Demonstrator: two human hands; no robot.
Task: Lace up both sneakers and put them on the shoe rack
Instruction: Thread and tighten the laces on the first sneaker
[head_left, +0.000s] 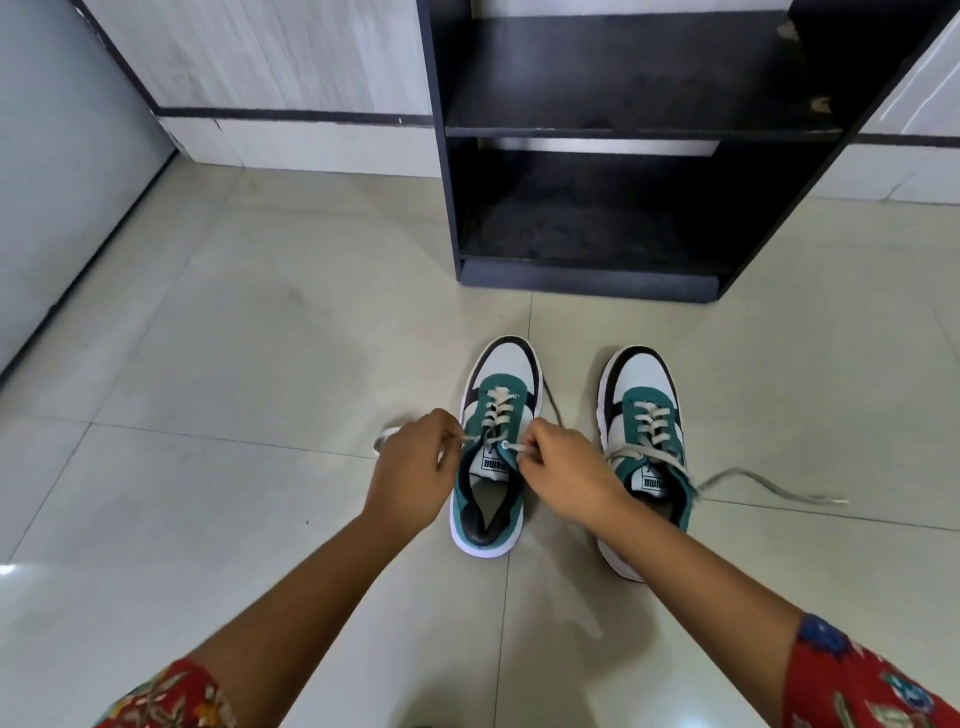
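Two green, white and black sneakers stand side by side on the tiled floor, toes pointing at the rack. My left hand pinches the left end of the beige lace at the top eyelets of the left sneaker. On the other side of the tongue my right hand grips the right end of that lace. The right sneaker is partly hidden by my right forearm. Its lace lies untied, one end trailing to the right across the floor.
A dark shoe rack with two bare shelves stands against the wall straight ahead, just beyond the sneakers. Light glossy tiles stretch to the left. A grey door or panel closes off the far left.
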